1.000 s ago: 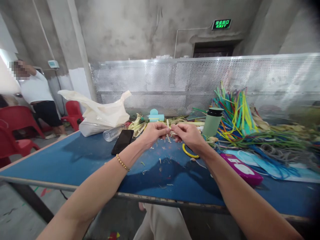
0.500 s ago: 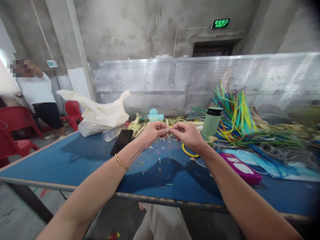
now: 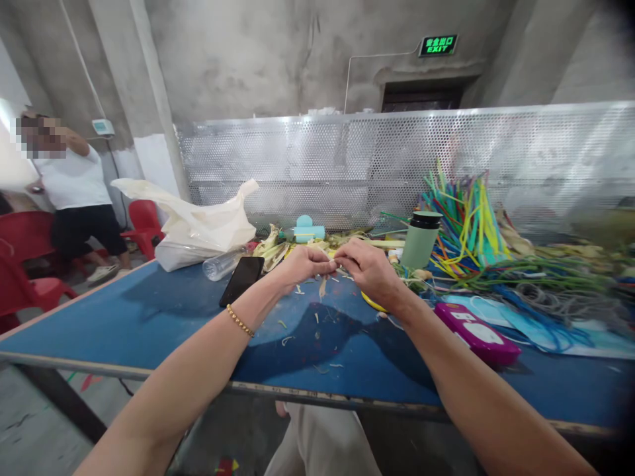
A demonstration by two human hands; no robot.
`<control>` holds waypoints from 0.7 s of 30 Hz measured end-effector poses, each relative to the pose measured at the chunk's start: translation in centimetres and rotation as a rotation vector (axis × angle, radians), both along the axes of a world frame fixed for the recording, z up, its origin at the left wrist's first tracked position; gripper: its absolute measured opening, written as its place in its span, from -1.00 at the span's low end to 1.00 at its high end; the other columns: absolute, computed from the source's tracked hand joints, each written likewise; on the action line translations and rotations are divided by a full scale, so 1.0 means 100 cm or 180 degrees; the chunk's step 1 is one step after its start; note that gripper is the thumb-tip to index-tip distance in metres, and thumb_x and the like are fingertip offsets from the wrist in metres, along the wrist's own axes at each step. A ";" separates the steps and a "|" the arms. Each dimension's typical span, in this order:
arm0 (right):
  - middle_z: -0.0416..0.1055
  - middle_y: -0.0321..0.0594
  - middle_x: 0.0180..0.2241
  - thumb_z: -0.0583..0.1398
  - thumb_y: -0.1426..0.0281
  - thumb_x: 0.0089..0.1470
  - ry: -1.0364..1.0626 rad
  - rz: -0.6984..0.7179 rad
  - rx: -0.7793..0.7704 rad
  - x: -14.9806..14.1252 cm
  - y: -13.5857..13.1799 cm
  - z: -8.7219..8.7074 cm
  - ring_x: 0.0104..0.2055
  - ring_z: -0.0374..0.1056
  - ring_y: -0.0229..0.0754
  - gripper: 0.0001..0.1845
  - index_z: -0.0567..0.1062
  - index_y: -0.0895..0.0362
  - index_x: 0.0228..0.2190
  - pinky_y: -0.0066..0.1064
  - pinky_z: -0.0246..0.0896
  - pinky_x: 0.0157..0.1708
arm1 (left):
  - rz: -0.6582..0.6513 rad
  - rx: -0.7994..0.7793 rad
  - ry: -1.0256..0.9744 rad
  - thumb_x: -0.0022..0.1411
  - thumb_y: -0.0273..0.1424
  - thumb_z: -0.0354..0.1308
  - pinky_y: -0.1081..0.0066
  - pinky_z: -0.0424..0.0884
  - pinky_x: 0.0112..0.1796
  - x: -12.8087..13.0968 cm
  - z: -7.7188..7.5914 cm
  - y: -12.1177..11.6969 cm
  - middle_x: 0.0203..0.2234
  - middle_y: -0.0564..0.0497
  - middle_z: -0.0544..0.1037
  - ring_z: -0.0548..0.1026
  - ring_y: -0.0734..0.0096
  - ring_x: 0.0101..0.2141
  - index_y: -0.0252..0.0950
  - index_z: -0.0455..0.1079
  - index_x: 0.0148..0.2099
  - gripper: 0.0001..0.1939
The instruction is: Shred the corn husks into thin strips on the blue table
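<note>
Close together above the middle of the table, my left hand (image 3: 308, 263) and my right hand (image 3: 370, 264) both pinch a thin pale strip (image 3: 323, 287), which looks like dried plant husk. Its short end hangs below the fingertips; the gripped part is mostly hidden. Below lie small pale scraps (image 3: 317, 318) on the blue tabletop (image 3: 163, 317). A yellow ring (image 3: 373, 303) sits partly hidden under my right wrist. Behind my left hand is a heap of pale husks (image 3: 272, 251).
Left of my hands are a black phone (image 3: 241, 281), a clear bottle (image 3: 218, 267) and a white plastic bag (image 3: 206, 228). To the right stand a green tumbler (image 3: 421, 241), a purple box (image 3: 479, 336) and colourful strips (image 3: 476, 225). A person (image 3: 77, 182) stands beyond the table's left end.
The strip stood upright above my fingertips and now hangs below them. My right hand has turned over, knuckles higher. The person at the left has shifted slightly.
</note>
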State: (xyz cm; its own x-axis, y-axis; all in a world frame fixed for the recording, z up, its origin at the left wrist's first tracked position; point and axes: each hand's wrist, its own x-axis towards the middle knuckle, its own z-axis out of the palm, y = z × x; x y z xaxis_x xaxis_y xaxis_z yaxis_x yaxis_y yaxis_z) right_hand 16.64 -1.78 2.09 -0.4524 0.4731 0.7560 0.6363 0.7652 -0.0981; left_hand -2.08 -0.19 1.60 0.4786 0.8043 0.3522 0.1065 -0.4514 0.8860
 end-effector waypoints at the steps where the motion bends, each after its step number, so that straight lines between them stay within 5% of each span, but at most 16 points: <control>1: 0.36 -0.17 -0.40 0.11 0.46 0.19 -0.0041 0.0011 0.0011 0.001 0.000 0.000 -0.32 0.29 -0.17 -0.81 0.50 0.16 -0.41 -0.36 0.14 -0.28 | -0.0070 -0.0078 0.0007 0.05 -0.16 0.31 0.43 0.19 -0.43 -0.001 0.000 0.000 -0.48 -0.12 0.58 0.39 0.47 -0.48 -0.37 0.56 -0.39 -0.68; 9: 0.34 -0.21 -0.43 0.15 0.39 0.20 -0.0003 0.0117 0.0073 0.004 0.003 0.000 -0.33 0.28 -0.18 -0.83 0.54 0.12 -0.37 -0.37 0.14 -0.31 | -0.0483 -0.0611 -0.0257 0.01 -0.24 0.36 0.41 0.23 -0.38 -0.005 0.000 0.002 -0.44 -0.14 0.59 0.46 0.44 -0.42 -0.39 0.56 -0.38 -0.73; 13: 0.38 -0.14 -0.31 0.18 0.33 0.17 0.0557 -0.0425 0.0359 0.004 -0.002 0.003 -0.33 0.29 -0.16 -0.82 0.50 0.14 -0.21 -0.34 0.17 -0.31 | -0.0314 -0.0943 -0.0809 -0.02 -0.32 0.39 0.41 0.25 -0.38 0.000 -0.001 0.003 -0.44 -0.14 0.58 0.48 0.44 -0.43 -0.42 0.54 -0.38 -0.76; 16: 0.39 -0.13 -0.35 0.14 0.31 0.19 0.0898 -0.0776 0.0652 0.002 -0.007 0.005 -0.38 0.26 -0.17 -0.81 0.50 0.16 -0.29 -0.33 0.14 -0.32 | 0.0017 -0.1070 -0.1379 0.00 -0.39 0.37 0.42 0.26 -0.38 0.004 -0.001 0.005 -0.43 -0.14 0.58 0.49 0.43 -0.42 -0.43 0.53 -0.36 -0.81; 21: 0.37 -0.25 -0.58 0.13 0.30 0.16 0.0653 -0.0368 -0.0153 -0.015 -0.011 -0.003 -0.52 0.21 -0.24 -0.71 0.49 0.14 -0.53 -0.39 0.03 -0.46 | 0.0331 -0.1211 -0.1956 -0.03 -0.42 0.38 0.42 0.29 -0.36 0.010 -0.005 0.006 -0.39 -0.07 0.59 0.49 0.46 -0.40 -0.37 0.54 -0.33 -0.82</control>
State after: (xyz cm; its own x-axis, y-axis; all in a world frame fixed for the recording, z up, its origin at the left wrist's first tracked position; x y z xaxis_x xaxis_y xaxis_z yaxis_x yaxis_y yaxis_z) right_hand 15.13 -2.89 1.76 -0.2324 0.5505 0.8018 0.6825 0.6797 -0.2689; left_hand -1.10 0.37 1.12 0.1988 0.9551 0.2198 -0.4350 -0.1150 0.8930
